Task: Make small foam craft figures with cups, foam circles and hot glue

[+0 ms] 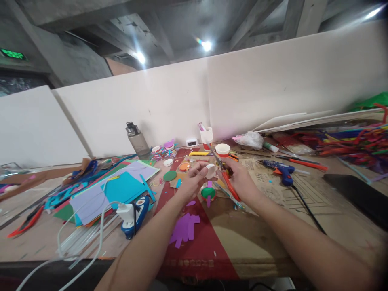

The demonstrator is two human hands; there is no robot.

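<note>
A small round white piece [209,171] is held between the fingers of my left hand [195,180], near the middle of the view. Just right of it, my right hand [238,178] grips scissors with orange-red handles [230,186]; their blades point up and to the left, beyond the white piece. Below my hands a round item with a green top [208,193] and purple strips lies on the table. Purple paper pieces [184,229] are nearer the front edge. A green disc [170,175] lies left of my left hand.
Coloured paper sheets [124,188] and a blue power strip [135,217] are on the left. A bottle [138,141] and a white cup [222,150] stand at the back. On the right are a blue glue gun [285,174], its cable and a black flat object [357,194].
</note>
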